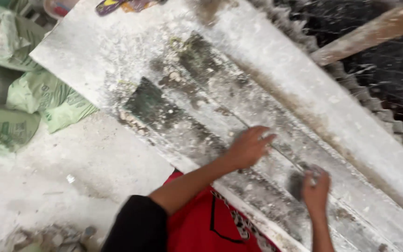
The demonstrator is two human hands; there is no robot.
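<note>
A long, plaster-caked white slab (94, 42) runs diagonally from top left to bottom right, with dark scraped patches (152, 105) along its middle. My left hand (248, 147) rests on the slab with its fingers curled over a thin rod or wire (283, 156) that lies along the channel; motion blur hides whether it grips it. My right hand (316, 189), lower right, is closed around a dark grey tool (297, 184) pressed to the slab's surface. My left arm has a black sleeve (138, 226).
Green sacks (47, 95) are piled at the left on a dusty white floor (80, 163). A wooden pole (374, 30) crosses the top right above dark netting (388, 74). Red cloth (201, 224) lies under my arm. Rubble (52, 238) sits bottom left.
</note>
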